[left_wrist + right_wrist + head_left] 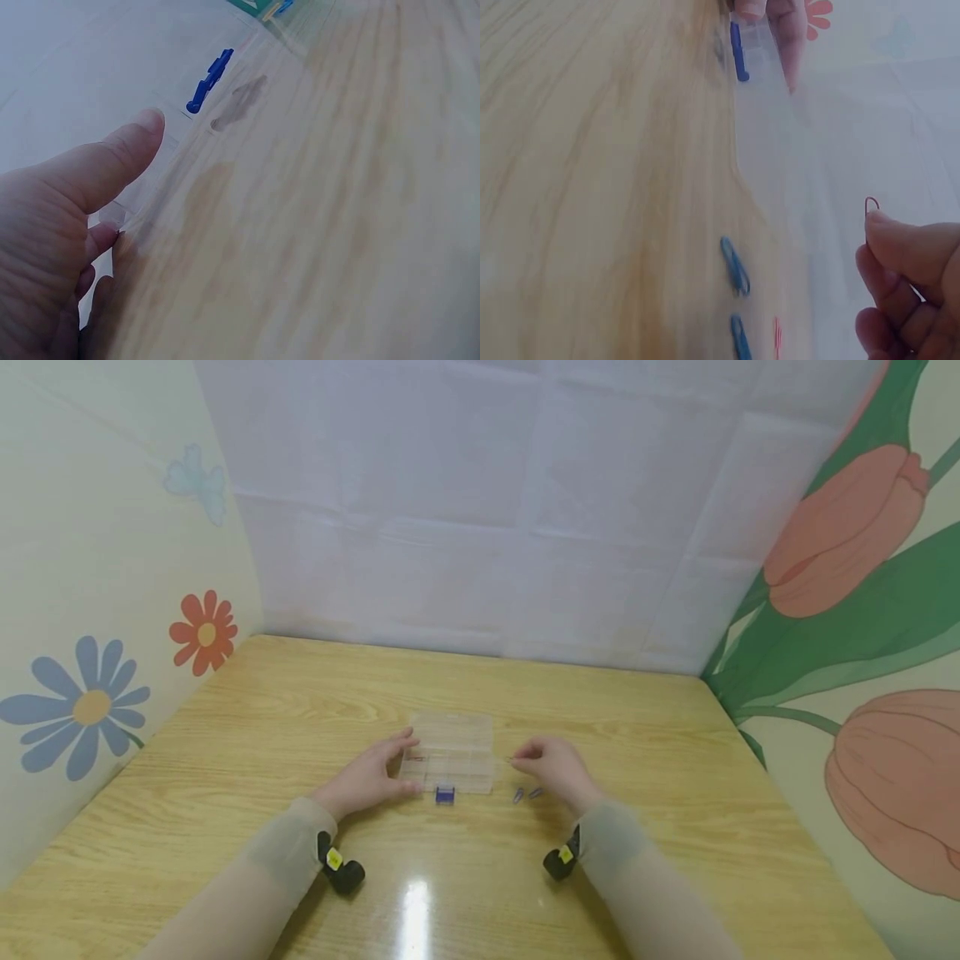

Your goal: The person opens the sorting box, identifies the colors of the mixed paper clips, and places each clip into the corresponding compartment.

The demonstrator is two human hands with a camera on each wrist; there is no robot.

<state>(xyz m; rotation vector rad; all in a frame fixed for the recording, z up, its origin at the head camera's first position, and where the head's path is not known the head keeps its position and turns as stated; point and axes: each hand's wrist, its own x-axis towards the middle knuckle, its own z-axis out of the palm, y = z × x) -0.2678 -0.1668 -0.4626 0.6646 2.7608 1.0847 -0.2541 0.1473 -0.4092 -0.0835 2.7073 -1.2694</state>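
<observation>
A clear plastic compartment box lies on the table with its lid raised toward the back and a blue latch at the front. My left hand holds the box's left end, thumb by the front wall and fingers toward the back. Something small and red, seemingly a paper clip, lies in a left compartment. To the right of the box, my right hand pinches a thin red paper clip between thumb and finger, above the table. Two blue paper clips lie below that hand.
Another reddish clip lies beside the blue ones in the right wrist view. The wooden table meets a white cloth backdrop at the back. Flower-printed panels stand along both sides.
</observation>
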